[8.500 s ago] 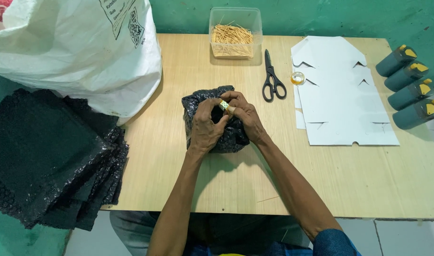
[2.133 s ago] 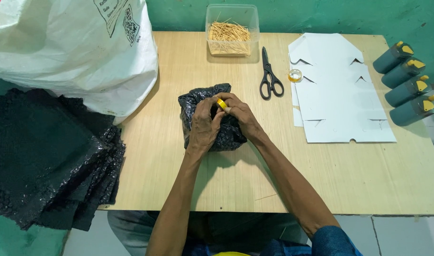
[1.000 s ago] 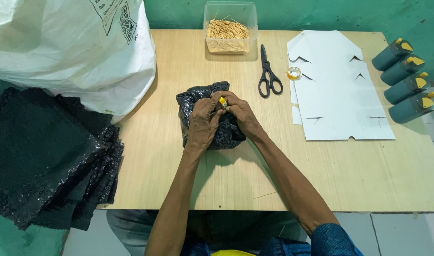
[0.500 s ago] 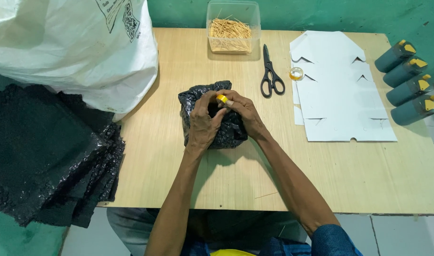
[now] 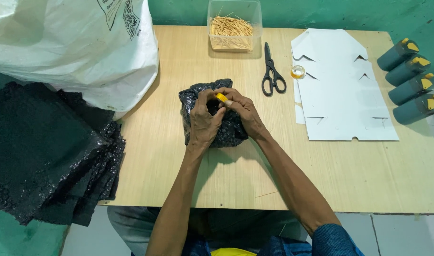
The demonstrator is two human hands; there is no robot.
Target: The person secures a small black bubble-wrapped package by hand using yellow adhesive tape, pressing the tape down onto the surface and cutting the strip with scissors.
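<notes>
Black bubble-wrap bundle (image 5: 212, 114) sits mid-counter (image 5: 179, 180), long axis running twelve to six. The left hand (image 5: 203, 121) clamps its nine o'clock side; the right hand (image 5: 240, 111), at three o'clock, pinches a small yellow piece (image 5: 221, 97) on top.

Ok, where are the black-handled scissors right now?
In the head view, the black-handled scissors lie on the wooden table, right of the clear toothpick box and left of the small tape roll.
</notes>
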